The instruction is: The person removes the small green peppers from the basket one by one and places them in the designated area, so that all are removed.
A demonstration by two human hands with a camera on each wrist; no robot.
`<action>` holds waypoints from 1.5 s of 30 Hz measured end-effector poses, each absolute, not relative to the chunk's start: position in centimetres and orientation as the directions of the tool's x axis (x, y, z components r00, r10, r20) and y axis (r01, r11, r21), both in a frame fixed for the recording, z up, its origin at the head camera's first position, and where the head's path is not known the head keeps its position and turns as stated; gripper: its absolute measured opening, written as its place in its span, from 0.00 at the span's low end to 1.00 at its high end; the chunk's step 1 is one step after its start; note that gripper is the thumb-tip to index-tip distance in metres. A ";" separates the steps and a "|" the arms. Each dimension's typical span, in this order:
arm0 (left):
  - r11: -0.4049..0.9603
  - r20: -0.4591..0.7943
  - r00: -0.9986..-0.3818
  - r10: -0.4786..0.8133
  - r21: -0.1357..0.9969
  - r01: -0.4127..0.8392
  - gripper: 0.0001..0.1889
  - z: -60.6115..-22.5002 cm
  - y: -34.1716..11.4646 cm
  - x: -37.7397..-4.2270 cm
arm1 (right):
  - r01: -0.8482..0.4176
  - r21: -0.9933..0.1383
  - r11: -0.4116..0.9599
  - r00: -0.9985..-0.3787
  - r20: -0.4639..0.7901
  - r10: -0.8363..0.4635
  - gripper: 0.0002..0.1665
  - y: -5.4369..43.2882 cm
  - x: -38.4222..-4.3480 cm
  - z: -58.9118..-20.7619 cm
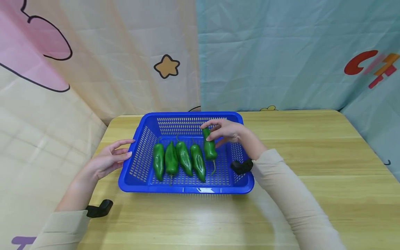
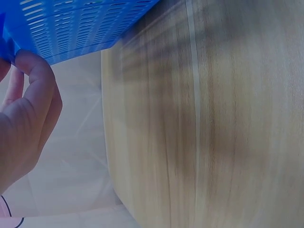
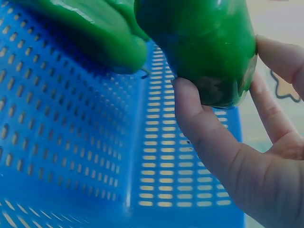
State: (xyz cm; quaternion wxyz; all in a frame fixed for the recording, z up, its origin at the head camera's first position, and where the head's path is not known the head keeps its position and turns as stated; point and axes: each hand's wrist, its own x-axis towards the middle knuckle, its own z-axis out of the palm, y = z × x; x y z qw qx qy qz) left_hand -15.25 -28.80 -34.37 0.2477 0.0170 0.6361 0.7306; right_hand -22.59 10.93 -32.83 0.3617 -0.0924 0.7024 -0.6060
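Observation:
A blue plastic basket [image 1: 185, 190] with slotted walls stands on the wooden table. My left hand [image 1: 111, 158] holds its left rim; in the left wrist view the fingers [image 2: 38, 71] bend against the blue edge. Between thumb and fingers, my right hand [image 1: 226, 131] grips a green pepper [image 1: 210, 148] above the right part of the basket. Its stem points toward me. The right wrist view shows the thumb on one side of this held pepper [image 3: 209, 52] and fingers on the other. Several more green peppers [image 1: 171, 159] lie side by side on the basket floor, left of the held one.
The wooden table [image 1: 312, 166] extends to the right and in front of the basket. Patterned curtains [image 1: 265, 52] hang behind the table and at its sides. A black wrist device [image 1: 242, 166] sits by the basket's right wall, and another [image 1: 100, 209] is on the left wrist.

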 end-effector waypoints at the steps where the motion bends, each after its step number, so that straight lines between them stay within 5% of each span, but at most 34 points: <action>1: -0.071 -0.291 -0.877 0.384 0.937 -0.342 0.18 -34.4 -28.8 -15.3 | 0.308 -0.921 0.238 -0.724 -0.389 -0.570 0.34 11.1 -22.6 -32.7; 45: -0.058 -0.286 -0.867 0.408 0.940 -0.337 0.18 -34.9 -29.0 -15.5 | 0.262 -0.956 0.130 -0.816 -0.292 -0.499 0.31 18.7 -22.2 -28.9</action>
